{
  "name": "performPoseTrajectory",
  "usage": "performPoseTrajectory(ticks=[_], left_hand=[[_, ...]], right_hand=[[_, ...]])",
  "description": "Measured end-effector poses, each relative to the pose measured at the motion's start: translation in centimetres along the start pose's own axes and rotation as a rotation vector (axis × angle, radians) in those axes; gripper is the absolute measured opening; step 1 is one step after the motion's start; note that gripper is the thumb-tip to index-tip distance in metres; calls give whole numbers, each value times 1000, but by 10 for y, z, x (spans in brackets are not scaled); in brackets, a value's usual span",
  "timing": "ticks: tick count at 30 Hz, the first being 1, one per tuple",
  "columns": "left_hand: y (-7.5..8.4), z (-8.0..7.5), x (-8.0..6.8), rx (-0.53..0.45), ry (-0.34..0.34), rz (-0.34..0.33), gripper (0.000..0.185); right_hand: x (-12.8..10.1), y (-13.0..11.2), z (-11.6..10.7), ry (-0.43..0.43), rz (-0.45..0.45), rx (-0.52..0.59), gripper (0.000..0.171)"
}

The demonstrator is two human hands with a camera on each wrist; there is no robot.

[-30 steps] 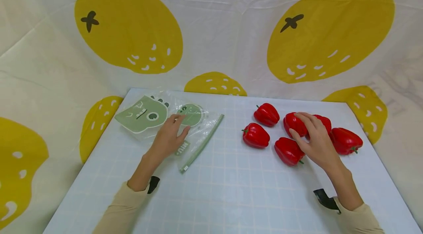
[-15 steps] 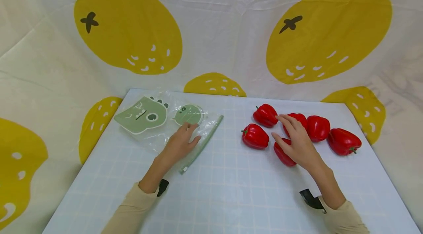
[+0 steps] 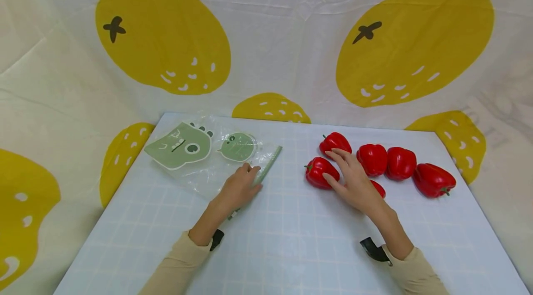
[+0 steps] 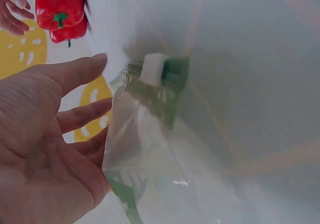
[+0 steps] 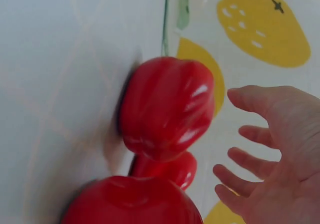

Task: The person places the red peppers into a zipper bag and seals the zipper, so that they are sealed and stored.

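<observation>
A clear zip bag (image 3: 195, 165) with green dinosaur prints lies flat at the table's back left. My left hand (image 3: 243, 183) rests on its right edge by the green zipper strip (image 3: 269, 164). In the left wrist view the left hand's fingers (image 4: 75, 73) are straight beside the zipper's end (image 4: 161, 89). Several red bell peppers lie at the back right. My right hand (image 3: 349, 175) hovers with spread fingers beside the leftmost pepper (image 3: 317, 172), and partly covers another pepper (image 3: 378, 187). In the right wrist view the open right hand (image 5: 280, 149) is apart from a pepper (image 5: 167, 106).
The pale checked table (image 3: 291, 239) is bare in front of both hands. Other peppers (image 3: 372, 158) (image 3: 400, 162) (image 3: 434, 179) (image 3: 335, 142) lie behind and right of my right hand. A white cloth with yellow lemon prints (image 3: 266, 31) hangs behind.
My left hand slid right across the bag, from the small dinosaur print to the zipper strip. My right hand moved left from the right-hand peppers to the leftmost one.
</observation>
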State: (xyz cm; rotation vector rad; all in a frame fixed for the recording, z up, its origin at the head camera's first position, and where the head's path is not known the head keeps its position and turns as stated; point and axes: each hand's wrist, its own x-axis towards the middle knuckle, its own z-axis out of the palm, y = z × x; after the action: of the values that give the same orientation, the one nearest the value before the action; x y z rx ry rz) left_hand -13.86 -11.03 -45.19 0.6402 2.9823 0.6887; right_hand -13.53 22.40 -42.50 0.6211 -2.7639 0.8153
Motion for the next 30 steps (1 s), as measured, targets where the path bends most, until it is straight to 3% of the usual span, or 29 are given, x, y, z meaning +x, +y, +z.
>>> performPoseTrajectory(ticks=[7, 15, 22, 30], left_hand=[[3, 7, 2, 69, 31, 37, 50], [7, 8, 2, 58, 32, 23, 52], [5, 7, 6, 69, 28, 41, 41], [3, 8, 11, 73, 85, 86, 20]], right_hand=[[2, -6, 8, -48, 14, 23, 82], [4, -10, 16, -63, 5, 36, 84], [5, -12, 18, -76, 29, 45, 84], [8, -10, 22, -91, 47, 43, 83]])
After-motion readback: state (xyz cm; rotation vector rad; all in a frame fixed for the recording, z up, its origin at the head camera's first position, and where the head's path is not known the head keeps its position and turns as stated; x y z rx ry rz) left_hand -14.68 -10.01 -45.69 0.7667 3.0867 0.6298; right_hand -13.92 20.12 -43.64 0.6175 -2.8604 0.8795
